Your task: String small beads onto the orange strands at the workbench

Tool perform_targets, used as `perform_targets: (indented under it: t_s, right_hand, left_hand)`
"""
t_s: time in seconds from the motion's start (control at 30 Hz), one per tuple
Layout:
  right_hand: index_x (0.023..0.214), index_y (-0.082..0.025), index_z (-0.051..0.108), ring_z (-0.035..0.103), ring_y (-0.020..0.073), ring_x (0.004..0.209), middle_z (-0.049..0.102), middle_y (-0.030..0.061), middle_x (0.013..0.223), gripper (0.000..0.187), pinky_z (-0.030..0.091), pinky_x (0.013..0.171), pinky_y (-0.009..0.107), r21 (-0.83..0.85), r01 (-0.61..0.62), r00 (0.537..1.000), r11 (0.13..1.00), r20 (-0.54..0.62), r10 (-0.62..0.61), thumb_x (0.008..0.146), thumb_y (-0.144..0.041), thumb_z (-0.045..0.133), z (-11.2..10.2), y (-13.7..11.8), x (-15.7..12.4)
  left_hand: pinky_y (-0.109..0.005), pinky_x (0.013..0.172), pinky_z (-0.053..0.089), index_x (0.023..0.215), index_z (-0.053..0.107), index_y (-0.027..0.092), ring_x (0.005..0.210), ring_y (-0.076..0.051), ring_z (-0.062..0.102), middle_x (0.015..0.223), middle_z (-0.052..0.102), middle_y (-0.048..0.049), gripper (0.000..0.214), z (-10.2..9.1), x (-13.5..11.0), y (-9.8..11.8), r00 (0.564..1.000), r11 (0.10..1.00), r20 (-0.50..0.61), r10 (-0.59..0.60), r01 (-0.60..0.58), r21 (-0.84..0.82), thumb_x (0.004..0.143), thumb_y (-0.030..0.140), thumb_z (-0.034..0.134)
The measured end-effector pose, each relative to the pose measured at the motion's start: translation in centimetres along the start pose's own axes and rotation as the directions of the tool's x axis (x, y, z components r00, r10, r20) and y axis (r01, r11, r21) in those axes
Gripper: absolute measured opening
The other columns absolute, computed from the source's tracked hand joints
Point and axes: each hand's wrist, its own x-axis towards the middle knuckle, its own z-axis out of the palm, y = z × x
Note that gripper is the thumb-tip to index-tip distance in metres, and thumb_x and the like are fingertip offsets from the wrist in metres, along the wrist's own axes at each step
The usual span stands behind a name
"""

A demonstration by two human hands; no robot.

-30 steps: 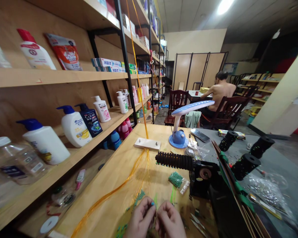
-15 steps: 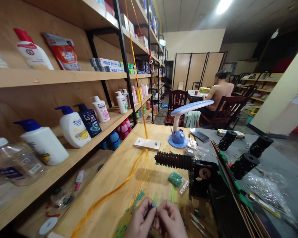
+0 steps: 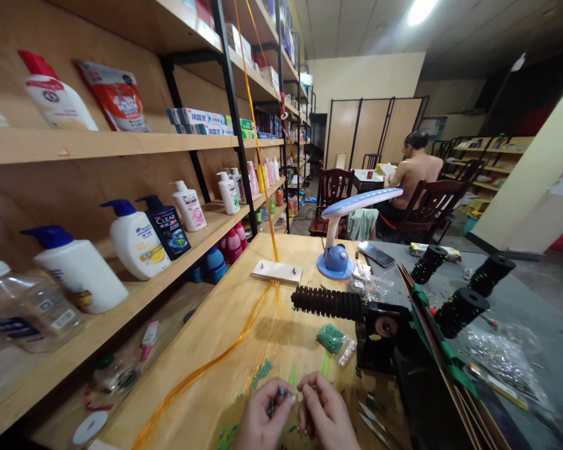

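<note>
My left hand (image 3: 265,415) is closed, its fingers curled around small beads (image 3: 282,392), some turquoise and some dark. Beside it, my right hand (image 3: 327,409) has thumb and fingertips pinched together; whatever lies between them is too small to make out. A narrow gap separates the fingertips of the two hands. Loose green beads (image 3: 263,370) lie on the wooden table just beyond my left hand. Bright green strands (image 3: 326,362) show past my right hand, close to a small plastic bag of green beads (image 3: 331,338).
Orange threads (image 3: 206,369) run from a pale clamped block (image 3: 276,272) across the table's left side. A black ridged roller (image 3: 328,304), scissors (image 3: 374,420) and a blue lamp (image 3: 335,261) stand or lie nearby. Bottle shelves (image 3: 206,219) line the left; a person (image 3: 417,172) sits behind.
My hands have moved slightly apart, opening a small gap between the fingertips. My left fingers have loosened a little, showing more beads. The seated person's hands have lifted some paper.
</note>
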Motion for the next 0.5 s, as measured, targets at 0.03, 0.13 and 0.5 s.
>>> perform_targets:
  t_s: [0.03,0.13,0.5]
  right_hand:
    - [0.082,-0.02,0.051,0.037,0.0076,0.04,0.044,-0.01,0.046,0.054,0.027,0.042,0.019,0.002,0.008,1.0,1.0,0.005,-0.008,0.081,-0.075,0.05,0.0,0.0,0.0]
    - [0.089,-0.02,0.054,0.037,0.0086,0.045,0.043,-0.0096,0.052,0.05,0.027,0.045,0.021,-0.016,0.036,0.999,0.999,0.015,-0.036,0.084,-0.07,0.051,-0.2,0.3,0.0]
    - [0.066,-0.021,0.047,0.036,0.0121,0.055,0.038,-0.0069,0.057,0.037,0.027,0.052,0.025,-0.337,0.066,0.997,0.939,0.057,-0.05,0.082,-0.054,0.056,0.0,-0.7,0.3]
  left_hand:
    - [-0.026,0.059,0.041,0.073,0.068,0.019,0.061,-0.018,0.051,0.06,0.055,0.0022,0.027,0.0,0.0,-0.1,1.0,1.0,0.002,-0.006,0.006,0.004,0.075,0.046,0.067]
    - [-0.025,0.055,0.039,0.074,0.07,0.019,0.056,-0.016,0.049,0.057,0.054,0.0031,0.025,-0.1,0.0,-0.4,0.998,0.999,0.044,-0.037,0.037,0.002,0.075,0.044,0.069]
    - [-0.027,0.067,0.049,0.078,0.065,0.02,0.073,-0.022,0.063,0.071,0.066,-0.0021,0.028,-0.7,0.5,1.6,0.997,0.992,-0.017,0.08,-0.078,0.099,0.087,0.044,0.055]
